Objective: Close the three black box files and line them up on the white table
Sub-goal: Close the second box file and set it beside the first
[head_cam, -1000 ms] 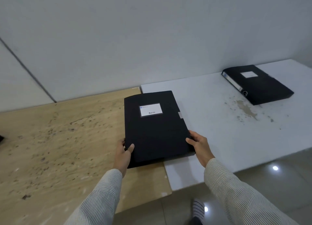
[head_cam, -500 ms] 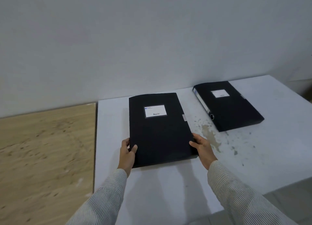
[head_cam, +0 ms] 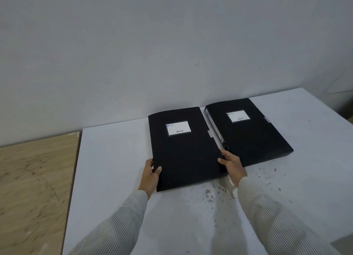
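Note:
A closed black box file (head_cam: 183, 151) with a white label lies flat on the white table (head_cam: 114, 170). My left hand (head_cam: 150, 173) grips its near left corner and my right hand (head_cam: 230, 164) grips its near right edge. Right beside it, almost touching, lies a second closed black box file (head_cam: 254, 132) with a white label and a spine ring facing left. No third file is in view.
A wooden table (head_cam: 34, 178) adjoins the white one on the left. A grey wall runs right behind both tables. Brown stains and dark specks mark the white surface near my right sleeve. The white table's right edge is at the far right.
I have carried the held file to the right, from the wooden table onto the white one, until it lies next to the second file.

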